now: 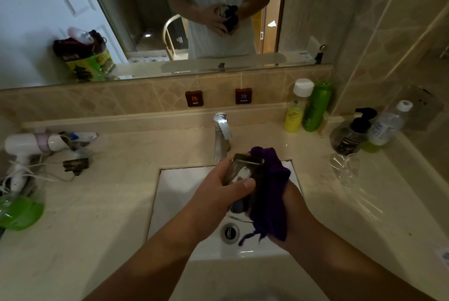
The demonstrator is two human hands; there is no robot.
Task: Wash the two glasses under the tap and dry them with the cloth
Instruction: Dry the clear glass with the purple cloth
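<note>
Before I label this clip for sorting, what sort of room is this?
Most likely a bathroom: a washbasin set in a counter under a tap, a wall mirror above, and a hairdryer beside it.

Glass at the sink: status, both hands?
Left hand grips glass over the sink. Right hand holds purple cloth against it, drying. Second glass on counter, right. Tap shows no water; nothing blocking.

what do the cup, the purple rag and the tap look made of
Glass: clear glass, apparently; you see through it and its rim glints. Cloth: soft purple fabric, folds and a loose thread. Tap: polished metal, likely chrome, with bright reflections.
</note>
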